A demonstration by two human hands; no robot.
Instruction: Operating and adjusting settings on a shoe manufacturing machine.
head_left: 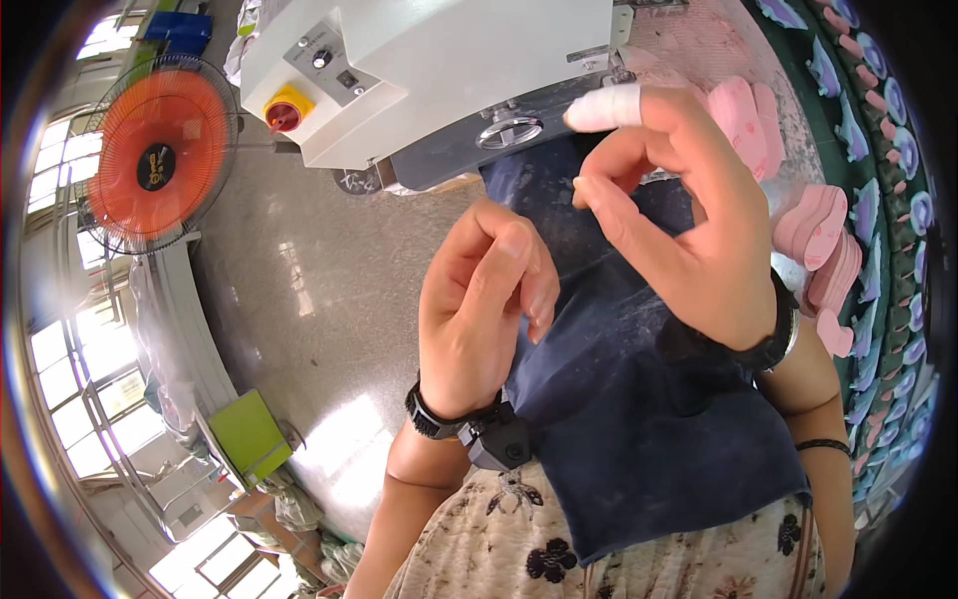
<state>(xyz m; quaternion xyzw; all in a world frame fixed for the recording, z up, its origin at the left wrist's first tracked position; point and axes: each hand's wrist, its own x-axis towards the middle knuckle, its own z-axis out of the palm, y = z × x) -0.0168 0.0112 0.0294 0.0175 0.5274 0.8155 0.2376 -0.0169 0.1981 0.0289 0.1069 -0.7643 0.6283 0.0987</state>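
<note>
My left hand [479, 309] hovers over the dark blue cloth [659, 449] on my lap. Its fingers are curled in and the thumb presses against the index finger; I see nothing held there. To its upper right, my right hand [699, 220] is raised in front of a light grey machine [449, 70]. A gap shows between its thumb and its index finger, which has a white wrap [607, 107] near the tip. No object shows in this hand. Just left of the wrapped fingertip is the machine's small metal handwheel [509, 132].
Stacked pink sole-shaped pads [813, 230] lie beyond my right wrist. Along the right runs a green belt [848, 110] with rows of blue and purple pieces. The machine carries a red-and-yellow rotary switch [286, 110]. An orange fan [155, 165] and a green panel [249, 437] stand at the left.
</note>
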